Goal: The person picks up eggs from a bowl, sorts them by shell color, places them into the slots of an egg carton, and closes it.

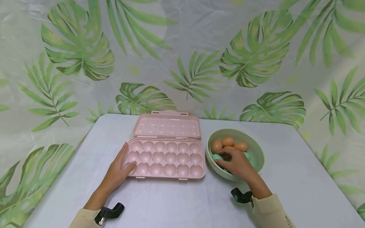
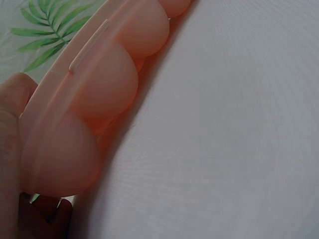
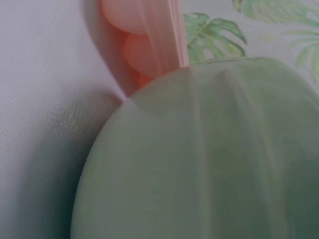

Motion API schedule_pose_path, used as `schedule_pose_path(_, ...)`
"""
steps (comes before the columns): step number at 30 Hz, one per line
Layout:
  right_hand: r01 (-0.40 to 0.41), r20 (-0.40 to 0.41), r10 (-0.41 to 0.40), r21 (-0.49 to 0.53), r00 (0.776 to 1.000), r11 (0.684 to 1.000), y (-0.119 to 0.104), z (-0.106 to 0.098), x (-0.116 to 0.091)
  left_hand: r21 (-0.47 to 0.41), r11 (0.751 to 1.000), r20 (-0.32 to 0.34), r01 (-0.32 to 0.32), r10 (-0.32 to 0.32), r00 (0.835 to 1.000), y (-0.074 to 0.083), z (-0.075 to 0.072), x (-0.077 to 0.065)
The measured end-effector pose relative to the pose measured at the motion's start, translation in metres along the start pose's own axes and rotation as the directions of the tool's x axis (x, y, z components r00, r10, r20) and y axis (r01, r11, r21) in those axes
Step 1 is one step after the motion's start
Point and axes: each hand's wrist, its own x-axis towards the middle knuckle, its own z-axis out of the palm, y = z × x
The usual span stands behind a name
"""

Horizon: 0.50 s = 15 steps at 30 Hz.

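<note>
A pink plastic egg box (image 1: 170, 158) lies opened out, its lid (image 1: 167, 125) folded back behind rows of bare hollows. My left hand (image 1: 116, 171) grips the box's left end, thumb over the rim. In the left wrist view, fingertips (image 2: 61, 213) show under the end of the box (image 2: 94, 84). To the right stands a pale green bowl (image 1: 258, 158) with several brown eggs (image 1: 240, 146) and green eggs. My right hand (image 1: 238, 164) reaches into it, thumb and forefinger about a green egg (image 1: 217, 156). The bowl's outer wall (image 3: 199, 149) hides that hand in the right wrist view.
A white cloth (image 1: 176, 202) covers the table. Behind it hangs a leaf-patterned sheet (image 1: 196, 38). The bowl stands close beside the box's right end. A black wrist camera (image 1: 109, 211) is strapped to each forearm.
</note>
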Motion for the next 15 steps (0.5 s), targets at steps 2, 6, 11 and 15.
schedule_pose_path(2, -0.007, 0.005, 0.007, 0.014, 1.000, 1.000, 0.0007, -0.0008, 0.0000, 0.001, 1.000, 0.000, 0.001, -0.001, 1.000, 0.0006, -0.0001, -0.0001)
schedule_pose_path(6, -0.022, 0.020, 0.021, 0.051, 1.000, 0.998, 0.0010, -0.0018, -0.0004, 0.000, 1.000, -0.001, 0.003, -0.003, 1.000, 0.0018, -0.0010, -0.0008)
schedule_pose_path(11, -0.034, 0.026, 0.031, 0.096, 0.999, 0.995, 0.0013, -0.0039, -0.0011, -0.005, 1.000, -0.001, 0.002, -0.002, 1.000, 0.0017, -0.0010, -0.0011)
schedule_pose_path(15, -0.069, 0.037, 0.064, 0.156, 0.997, 0.985, 0.0025, -0.0048, -0.0004, -0.010, 1.000, -0.002, 0.002, -0.002, 1.000, 0.0005, -0.0001, -0.0004)
